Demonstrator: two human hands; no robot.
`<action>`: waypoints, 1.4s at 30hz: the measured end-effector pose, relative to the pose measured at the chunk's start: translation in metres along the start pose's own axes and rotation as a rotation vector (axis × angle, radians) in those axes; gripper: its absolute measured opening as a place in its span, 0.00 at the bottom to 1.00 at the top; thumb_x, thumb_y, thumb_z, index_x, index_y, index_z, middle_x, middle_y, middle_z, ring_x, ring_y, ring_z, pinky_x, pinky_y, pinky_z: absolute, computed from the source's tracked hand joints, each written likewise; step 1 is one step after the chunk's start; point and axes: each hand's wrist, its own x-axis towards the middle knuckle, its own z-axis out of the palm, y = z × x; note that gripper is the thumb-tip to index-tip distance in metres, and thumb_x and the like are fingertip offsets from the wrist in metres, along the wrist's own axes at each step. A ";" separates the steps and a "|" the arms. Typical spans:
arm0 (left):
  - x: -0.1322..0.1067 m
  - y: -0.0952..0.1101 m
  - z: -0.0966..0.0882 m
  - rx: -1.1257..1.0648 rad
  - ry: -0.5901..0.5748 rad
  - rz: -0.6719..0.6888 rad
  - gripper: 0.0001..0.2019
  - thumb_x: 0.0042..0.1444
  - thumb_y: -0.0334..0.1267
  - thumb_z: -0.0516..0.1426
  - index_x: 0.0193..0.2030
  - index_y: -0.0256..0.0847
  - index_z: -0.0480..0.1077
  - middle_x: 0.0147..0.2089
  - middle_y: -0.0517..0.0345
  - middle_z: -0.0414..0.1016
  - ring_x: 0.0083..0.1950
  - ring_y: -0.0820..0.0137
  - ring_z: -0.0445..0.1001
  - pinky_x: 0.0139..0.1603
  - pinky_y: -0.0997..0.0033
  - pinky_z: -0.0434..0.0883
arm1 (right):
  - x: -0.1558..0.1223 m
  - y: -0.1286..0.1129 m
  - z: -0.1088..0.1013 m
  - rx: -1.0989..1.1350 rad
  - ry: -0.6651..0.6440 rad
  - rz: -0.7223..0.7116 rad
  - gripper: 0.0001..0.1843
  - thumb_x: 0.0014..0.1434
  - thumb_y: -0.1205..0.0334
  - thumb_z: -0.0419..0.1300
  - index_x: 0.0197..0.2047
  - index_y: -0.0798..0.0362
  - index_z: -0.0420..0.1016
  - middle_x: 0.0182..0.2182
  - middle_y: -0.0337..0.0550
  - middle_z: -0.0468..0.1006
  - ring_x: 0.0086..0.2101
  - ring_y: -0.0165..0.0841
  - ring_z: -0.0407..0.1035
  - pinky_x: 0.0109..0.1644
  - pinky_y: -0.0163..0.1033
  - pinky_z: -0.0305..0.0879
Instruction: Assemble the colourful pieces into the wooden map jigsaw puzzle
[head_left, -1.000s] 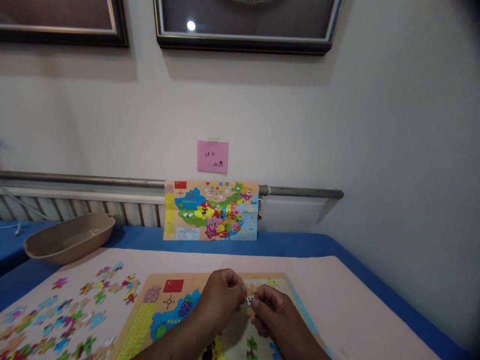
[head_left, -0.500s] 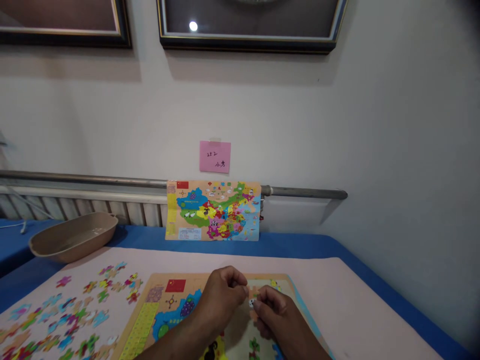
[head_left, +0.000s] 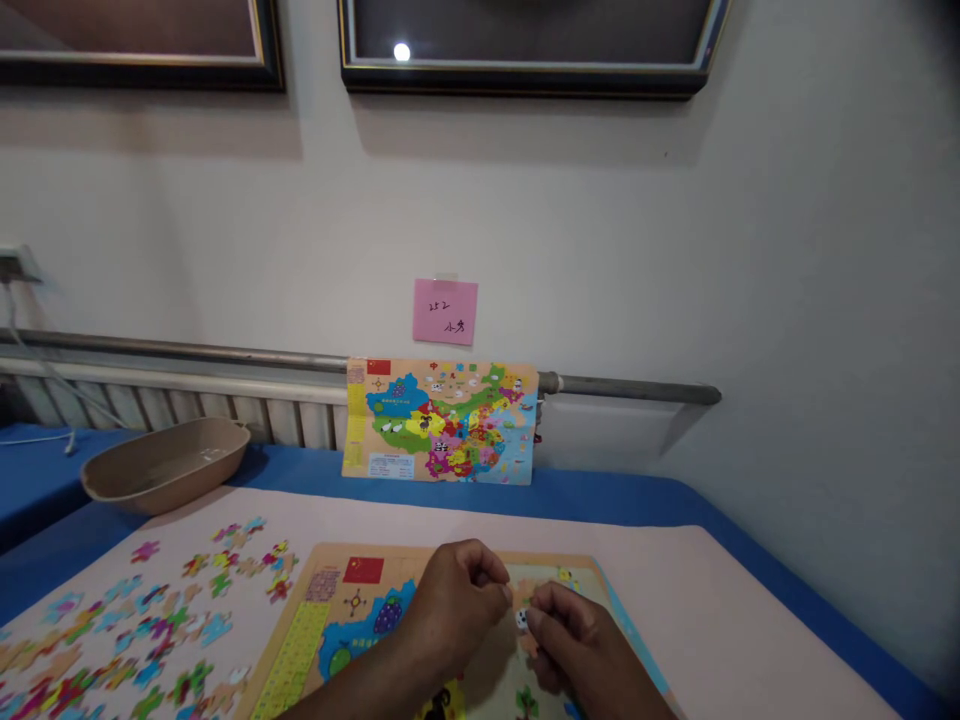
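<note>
Between the two hands, a small puzzle piece point(head_left: 522, 620) with a black-and-white patch sits at the fingertips, with tan puzzle shapes showing just around it. The right hand point(head_left: 581, 640) is closed on it from the near side, while the left hand point(head_left: 457, 600) is bunched close beside it; whether the left fingers touch the piece is hidden. The hands are together, low over a wooden map puzzle board point(head_left: 334, 590), which lies directly under them with a red flag panel point(head_left: 364, 570) past the left hand. Left of the left hand, loose puzzle pieces point(head_left: 172, 630) are scattered over a pale pink sheet point(head_left: 570, 525) on the bench. The work in hand looks like fitting or turning a single piece over the board, and the next move appears to call for fine finger control to line up its outline.

Beyond the fingertips lies a strip of blue cloth point(head_left: 607, 495). Farther left sits a beige shallow basin point(head_left: 165, 465), and straight ahead a printed map sheet point(head_left: 441, 420) leans against a metal pipe point(head_left: 630, 389), below a pink note point(head_left: 445, 312) on the wall.
</note>
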 end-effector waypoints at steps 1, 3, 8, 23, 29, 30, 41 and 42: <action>0.000 -0.001 0.000 0.000 -0.002 -0.003 0.06 0.46 0.24 0.56 0.29 0.37 0.70 0.19 0.68 0.60 0.21 0.75 0.55 0.23 0.73 0.52 | 0.000 0.000 0.000 0.010 -0.003 0.002 0.17 0.53 0.47 0.61 0.29 0.50 0.63 0.18 0.33 0.65 0.20 0.27 0.55 0.27 0.36 0.49; 0.000 -0.001 0.000 -0.006 -0.005 0.002 0.06 0.46 0.23 0.56 0.29 0.37 0.70 0.19 0.68 0.60 0.21 0.75 0.56 0.23 0.73 0.53 | 0.001 0.000 0.000 0.023 -0.011 0.003 0.17 0.53 0.47 0.61 0.30 0.50 0.63 0.19 0.33 0.66 0.20 0.27 0.55 0.27 0.36 0.49; 0.001 -0.003 0.000 -0.038 -0.006 -0.001 0.06 0.47 0.24 0.56 0.30 0.38 0.71 0.19 0.67 0.63 0.21 0.75 0.59 0.23 0.73 0.54 | 0.001 -0.001 0.000 0.009 0.007 -0.008 0.17 0.52 0.46 0.61 0.29 0.50 0.63 0.18 0.33 0.64 0.20 0.27 0.54 0.27 0.36 0.49; 0.000 -0.001 -0.002 -0.094 -0.034 0.005 0.06 0.44 0.35 0.62 0.29 0.39 0.69 0.18 0.68 0.62 0.20 0.75 0.59 0.21 0.75 0.54 | -0.008 -0.012 0.002 -0.041 0.048 -0.017 0.12 0.54 0.52 0.57 0.29 0.52 0.66 0.19 0.35 0.67 0.23 0.29 0.59 0.29 0.36 0.54; -0.003 0.003 -0.002 -0.068 -0.014 -0.002 0.08 0.41 0.38 0.60 0.28 0.38 0.70 0.19 0.66 0.63 0.21 0.75 0.58 0.21 0.74 0.54 | -0.006 -0.010 0.002 -0.048 0.022 0.001 0.12 0.53 0.52 0.58 0.29 0.52 0.66 0.18 0.34 0.67 0.22 0.28 0.57 0.27 0.35 0.52; -0.003 0.003 -0.002 -0.066 -0.012 0.003 0.08 0.40 0.39 0.59 0.28 0.38 0.70 0.19 0.66 0.63 0.21 0.75 0.59 0.22 0.74 0.54 | -0.007 -0.011 0.002 -0.046 0.022 0.002 0.12 0.53 0.52 0.58 0.29 0.52 0.67 0.19 0.35 0.68 0.22 0.28 0.57 0.28 0.35 0.52; -0.002 0.002 -0.001 -0.128 0.010 0.018 0.13 0.38 0.44 0.62 0.28 0.38 0.70 0.19 0.65 0.64 0.21 0.75 0.60 0.23 0.74 0.55 | -0.006 -0.009 0.005 0.046 0.014 0.010 0.08 0.48 0.58 0.60 0.30 0.52 0.67 0.18 0.31 0.65 0.21 0.26 0.55 0.27 0.35 0.49; -0.002 0.003 -0.001 -0.123 0.012 0.014 0.13 0.38 0.44 0.62 0.28 0.38 0.69 0.18 0.65 0.64 0.21 0.75 0.60 0.23 0.74 0.55 | -0.006 -0.009 0.005 0.046 0.012 0.004 0.08 0.48 0.59 0.60 0.30 0.52 0.67 0.18 0.31 0.65 0.21 0.26 0.55 0.27 0.35 0.49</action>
